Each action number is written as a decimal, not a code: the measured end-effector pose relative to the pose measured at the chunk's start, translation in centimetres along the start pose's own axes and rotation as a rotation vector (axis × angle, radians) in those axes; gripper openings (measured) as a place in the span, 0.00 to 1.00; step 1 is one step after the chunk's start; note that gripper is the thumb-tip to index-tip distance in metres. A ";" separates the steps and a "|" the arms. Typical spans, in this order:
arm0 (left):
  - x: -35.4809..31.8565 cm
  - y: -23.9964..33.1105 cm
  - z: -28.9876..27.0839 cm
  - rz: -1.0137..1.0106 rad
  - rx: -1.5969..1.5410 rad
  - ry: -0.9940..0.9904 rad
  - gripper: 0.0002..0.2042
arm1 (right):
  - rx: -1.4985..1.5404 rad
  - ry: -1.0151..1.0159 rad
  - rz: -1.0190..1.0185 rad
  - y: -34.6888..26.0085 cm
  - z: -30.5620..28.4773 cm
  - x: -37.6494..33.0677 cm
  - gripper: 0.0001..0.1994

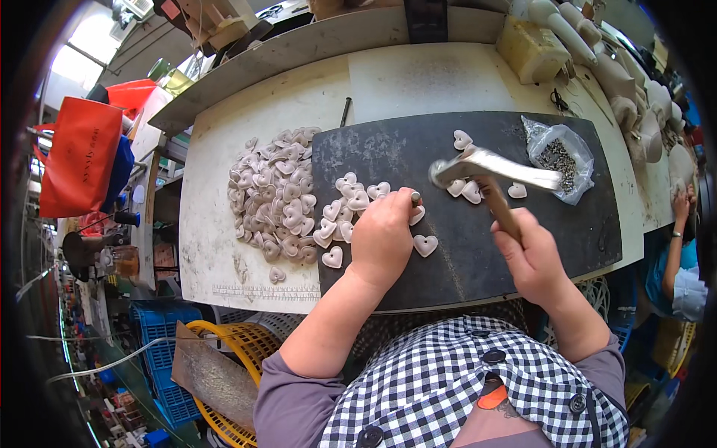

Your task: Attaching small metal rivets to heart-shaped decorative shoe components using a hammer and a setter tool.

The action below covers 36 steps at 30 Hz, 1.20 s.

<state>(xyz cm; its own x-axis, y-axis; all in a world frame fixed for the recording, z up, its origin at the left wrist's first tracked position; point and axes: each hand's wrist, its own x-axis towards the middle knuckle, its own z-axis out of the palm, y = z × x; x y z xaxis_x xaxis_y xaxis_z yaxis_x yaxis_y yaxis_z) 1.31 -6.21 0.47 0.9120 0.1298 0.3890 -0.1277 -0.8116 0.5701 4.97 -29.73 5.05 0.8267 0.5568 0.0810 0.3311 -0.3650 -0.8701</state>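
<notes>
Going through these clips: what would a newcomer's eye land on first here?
Probably the blurred hammer, gripped in the right hand above the black mat, with the left hand holding a short rod nearby. Next, the big heap of pale heart-shaped pieces left of the mat. The bright red bag at the picture's far left also stands out.

Up at the head, the single fisheye view looks steeply down and forward across the worktable point(210, 170). It sits close: the left hand point(382, 235) and right hand point(533, 257) lie large near the middle of the frame, and I see the checked garment point(441, 366) swelling along the lower edge. Straight lines bow toward the dark, rounded rim.
</notes>
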 end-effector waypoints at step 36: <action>2.6 1.3 1.5 0.040 0.245 -0.024 0.09 | 0.832 0.097 0.246 5.9 -0.7 -1.5 0.10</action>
<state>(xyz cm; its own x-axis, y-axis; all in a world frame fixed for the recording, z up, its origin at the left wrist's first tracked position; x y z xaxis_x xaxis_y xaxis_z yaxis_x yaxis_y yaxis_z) 4.07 -7.77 1.12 0.9176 0.0840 0.3886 -0.0679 -0.9300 0.3613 6.00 -33.28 0.09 0.8785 0.4542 -0.1482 -0.2706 0.2173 -0.9378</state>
